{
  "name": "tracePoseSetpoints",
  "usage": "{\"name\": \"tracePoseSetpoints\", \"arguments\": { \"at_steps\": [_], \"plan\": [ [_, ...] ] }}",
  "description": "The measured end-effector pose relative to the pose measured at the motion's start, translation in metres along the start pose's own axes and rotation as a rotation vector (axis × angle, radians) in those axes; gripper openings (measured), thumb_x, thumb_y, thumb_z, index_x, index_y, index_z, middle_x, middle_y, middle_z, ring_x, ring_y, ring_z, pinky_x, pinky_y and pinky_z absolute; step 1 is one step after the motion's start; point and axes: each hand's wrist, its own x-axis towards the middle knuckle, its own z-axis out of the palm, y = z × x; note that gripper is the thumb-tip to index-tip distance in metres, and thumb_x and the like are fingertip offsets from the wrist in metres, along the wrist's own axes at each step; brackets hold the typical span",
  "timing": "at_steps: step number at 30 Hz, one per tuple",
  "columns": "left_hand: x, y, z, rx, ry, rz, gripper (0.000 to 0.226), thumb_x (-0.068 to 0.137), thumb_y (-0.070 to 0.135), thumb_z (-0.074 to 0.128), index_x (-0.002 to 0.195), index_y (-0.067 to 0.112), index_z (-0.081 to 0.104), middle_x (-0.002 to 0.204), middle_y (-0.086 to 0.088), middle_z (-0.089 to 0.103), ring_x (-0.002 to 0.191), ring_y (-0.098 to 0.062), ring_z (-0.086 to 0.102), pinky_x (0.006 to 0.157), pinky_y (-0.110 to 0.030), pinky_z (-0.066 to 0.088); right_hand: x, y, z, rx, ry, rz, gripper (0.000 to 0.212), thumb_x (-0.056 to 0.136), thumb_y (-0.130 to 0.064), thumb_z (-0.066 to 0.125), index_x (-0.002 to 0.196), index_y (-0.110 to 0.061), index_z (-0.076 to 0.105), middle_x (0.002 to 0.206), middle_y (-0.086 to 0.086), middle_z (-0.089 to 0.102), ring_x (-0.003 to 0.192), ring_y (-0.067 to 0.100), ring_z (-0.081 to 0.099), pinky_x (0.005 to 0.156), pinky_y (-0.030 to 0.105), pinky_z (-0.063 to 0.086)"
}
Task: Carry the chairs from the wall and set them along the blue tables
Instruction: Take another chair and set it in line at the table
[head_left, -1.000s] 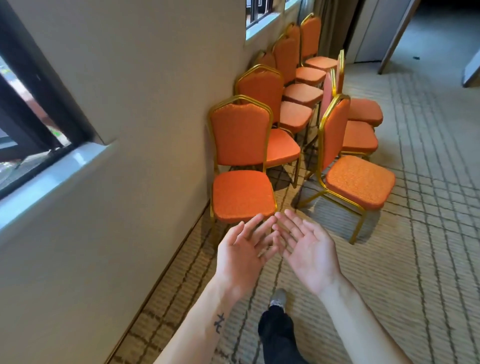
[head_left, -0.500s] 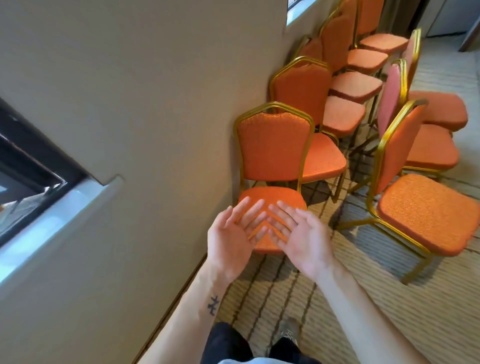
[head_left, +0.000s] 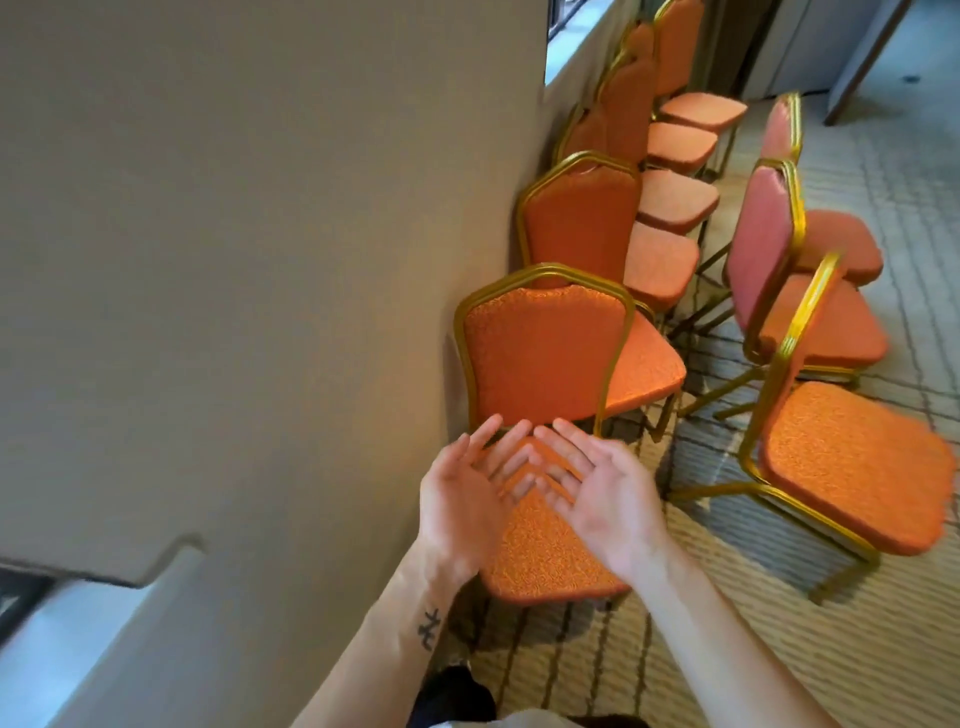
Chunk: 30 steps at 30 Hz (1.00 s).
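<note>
Head camera looks down on nine banquet chairs with orange upholstery and gold metal frames, standing in two rows on the carpet. Six of them form the wall row (head_left: 582, 223), lined up one behind another against the beige wall (head_left: 260, 260) and running from near to far; their backs overlap, so the far ones show mostly as seats. The nearest chair (head_left: 543, 358) of this row stands right in front of the person, its back close to the wall and its seat pointing toward the camera. Three more make the outer row (head_left: 763, 249) to the right, well apart from the wall, seats facing right; the near one has a bright orange seat, and the backs of the two farther ones look pinker.

Both hands are held out over the nearest chair's seat, just in front of its backrest. The left hand (head_left: 457, 504) and the right hand (head_left: 605, 499) are palm-up with straight, spread fingers, gripping nothing; their fingertips meet or nearly meet in the middle, too blurred to say which. Whether they touch the seat cannot be told. One small dark tattoo (head_left: 430, 629) marks the left forearm.

The carpet (head_left: 727, 649) is tan with fine ribbing and dark crossing lines. One pale window sill (head_left: 78, 649) juts from the wall at near left, and a second window opening (head_left: 571, 31) shows at the far end of the wall.
</note>
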Motion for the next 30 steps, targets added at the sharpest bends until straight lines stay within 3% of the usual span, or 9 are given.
{"name": "tracePoseSetpoints", "arguments": {
  "at_steps": [5, 11, 18, 30],
  "plan": [
    [0.042, 0.032, 0.005, 0.057, -0.077, -0.109, 0.050, 0.108, 0.038, 0.032, 0.149, 0.013, 0.047, 0.145, -0.015, 0.061, 0.136, -0.034, 0.056, 0.118, -0.052, 0.037, 0.021, -0.021, 0.025, 0.025, 0.067, -0.138, 0.052, 0.090, -0.033, 0.059, 0.136, -0.011, 0.063, 0.134, 0.009, 0.068, 0.123, 0.028, 0.066, 0.102, 0.045, 0.049],
    [0.092, 0.031, 0.032, 0.115, -0.131, -0.199, 0.050, 0.109, 0.039, 0.034, 0.148, 0.013, 0.049, 0.144, -0.016, 0.062, 0.136, -0.032, 0.057, 0.108, -0.047, 0.045, 0.050, -0.050, 0.013, 0.091, 0.148, -0.197, 0.043, 0.101, -0.028, 0.044, 0.136, -0.011, 0.061, 0.133, 0.009, 0.069, 0.125, 0.028, 0.064, 0.101, 0.043, 0.049],
    [0.141, 0.012, 0.059, 0.134, -0.010, -0.252, 0.050, 0.109, 0.042, 0.034, 0.144, 0.015, 0.057, 0.143, -0.013, 0.063, 0.130, -0.030, 0.063, 0.106, -0.047, 0.048, 0.099, -0.085, -0.016, 0.114, 0.141, -0.167, 0.041, 0.104, -0.029, 0.044, 0.138, -0.011, 0.060, 0.134, 0.010, 0.068, 0.124, 0.029, 0.065, 0.102, 0.044, 0.050],
    [0.236, 0.058, 0.089, 0.192, 0.010, -0.253, 0.049, 0.103, 0.040, 0.044, 0.143, 0.016, 0.056, 0.139, -0.013, 0.066, 0.124, -0.031, 0.067, 0.107, -0.047, 0.046, 0.181, -0.124, -0.015, 0.145, 0.172, -0.189, 0.042, 0.107, -0.032, 0.038, 0.138, -0.014, 0.060, 0.136, 0.009, 0.067, 0.125, 0.027, 0.065, 0.100, 0.043, 0.050]
  ]
}}
